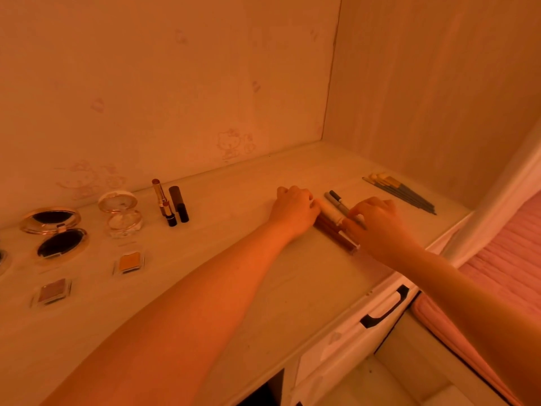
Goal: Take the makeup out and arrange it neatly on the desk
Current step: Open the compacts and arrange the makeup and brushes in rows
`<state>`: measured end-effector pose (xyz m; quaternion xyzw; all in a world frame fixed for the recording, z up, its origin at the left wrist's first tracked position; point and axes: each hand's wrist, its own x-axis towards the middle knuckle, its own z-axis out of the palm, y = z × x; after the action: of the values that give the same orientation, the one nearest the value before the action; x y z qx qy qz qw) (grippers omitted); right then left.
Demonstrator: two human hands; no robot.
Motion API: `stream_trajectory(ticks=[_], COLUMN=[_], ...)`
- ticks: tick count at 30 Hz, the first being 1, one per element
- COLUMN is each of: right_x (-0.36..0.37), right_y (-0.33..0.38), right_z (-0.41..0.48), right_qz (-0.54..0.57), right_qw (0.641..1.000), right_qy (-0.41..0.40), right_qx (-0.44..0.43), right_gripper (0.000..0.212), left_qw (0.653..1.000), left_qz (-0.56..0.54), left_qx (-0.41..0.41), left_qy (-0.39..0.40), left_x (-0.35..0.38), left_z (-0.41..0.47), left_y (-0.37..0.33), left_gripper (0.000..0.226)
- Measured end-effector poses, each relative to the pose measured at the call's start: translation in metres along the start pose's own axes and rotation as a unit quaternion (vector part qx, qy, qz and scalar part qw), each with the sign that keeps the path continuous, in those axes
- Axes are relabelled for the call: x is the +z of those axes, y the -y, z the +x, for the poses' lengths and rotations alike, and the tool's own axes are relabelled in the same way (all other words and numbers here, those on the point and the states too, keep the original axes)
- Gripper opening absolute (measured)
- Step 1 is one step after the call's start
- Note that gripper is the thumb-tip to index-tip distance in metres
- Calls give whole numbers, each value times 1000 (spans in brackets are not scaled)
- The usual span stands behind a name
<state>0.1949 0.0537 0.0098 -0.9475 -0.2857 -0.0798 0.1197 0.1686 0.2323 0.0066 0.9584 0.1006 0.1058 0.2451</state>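
A row of slim makeup tubes and pens [332,213] lies side by side on the pale desk [234,276], right of centre. My left hand [294,209] has curled fingers on the far end of a cream tube. My right hand [377,227] pinches the near end of a grey pen in the same row. Dark brown tubes [333,232] lie between the hands. Several brushes [401,193] lie in a bundle at the far right. Lipsticks [171,205] stand together at the back left.
Two open compacts [54,232] [121,213] and two small eyeshadow pans [130,262] [52,291] sit on the left. Walls close the back and right. A drawer with a dark handle [386,309] is below the front edge; pink bedding [497,276] lies right.
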Motion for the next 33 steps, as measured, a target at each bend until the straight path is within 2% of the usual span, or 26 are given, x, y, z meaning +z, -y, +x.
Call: stream_trajectory(ticks=[4,10,16,19,25,30,33], right_x=[2,10,6,1,-21,-37,-44], right_y=[1,-3,1,3,24,50,66], right_z=[0,3,4,5,-3,-17,-24], right_qz=[0,-20,19,42,84,142,220], right_qw=[1000,1000,999,996,990,984,972], right_qy=[5,13,-46,-83,-113,-102,-73], right_qx=[3,-21,-4,-6,-9,-20,-35], right_gripper=[34,44,34,30,29,29,27], left_qw=[1000,1000,995,972,915,853,843], left_qz=[15,14,-99,-220,-363,-487,-509], left_qx=[-2,-2,-20,-50,-118,-162,-156], left_qy=[23,15,-25,-64,-129,-94,-71], left_x=[5,6,0,-9,-30,-53,-74], left_z=[3,5,2,-1,-7,-33,-58], left_y=[-3,-3,-11,-18,-24,-8,9], left_gripper=[32,28,26,19,22,29,35])
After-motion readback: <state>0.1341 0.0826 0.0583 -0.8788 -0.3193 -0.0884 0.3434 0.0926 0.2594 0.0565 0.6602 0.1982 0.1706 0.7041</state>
